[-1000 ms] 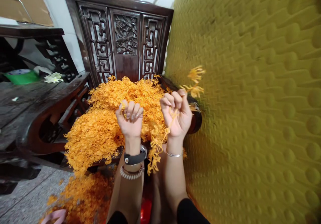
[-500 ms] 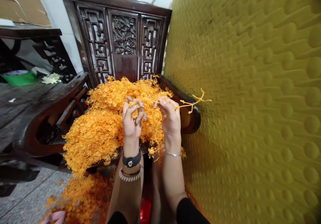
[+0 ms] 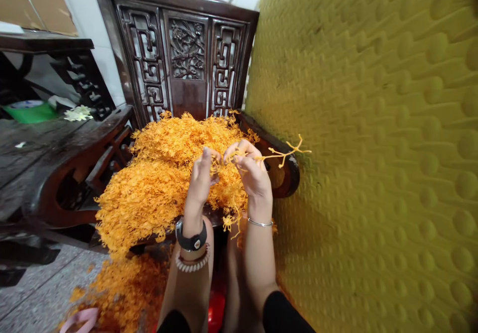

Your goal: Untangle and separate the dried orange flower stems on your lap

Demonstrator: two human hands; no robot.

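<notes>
My right hand (image 3: 254,173) pinches an orange branched plastic stem (image 3: 286,155), whose forked end sticks out to the right. Close beside it, my left hand (image 3: 201,176) is curled with the thumb up, its fingertips almost meeting those of the right. Orange bits show between the left fingers, but I cannot tell whether they are held or part of the heap behind. Beneath and beyond both hands lies a big heap of orange plastic sprigs (image 3: 145,193) on a dark wooden chair (image 3: 188,96). One sprig (image 3: 228,222) dangles over the seat's front edge.
A yellow bumpy foam mat (image 3: 358,149) rises along the right side. The chair's armrest (image 3: 48,193) curves at left, near a dark surface with a green tape roll (image 3: 32,113) and pale flowers (image 3: 78,113). More orange pieces (image 3: 123,288) and a pink ring (image 3: 80,320) lie below.
My left hand has turned, thumb now upward, and moved right toward the right hand. The right hand keeps its pinch on the stem, shifted slightly. The view has tilted a little.
</notes>
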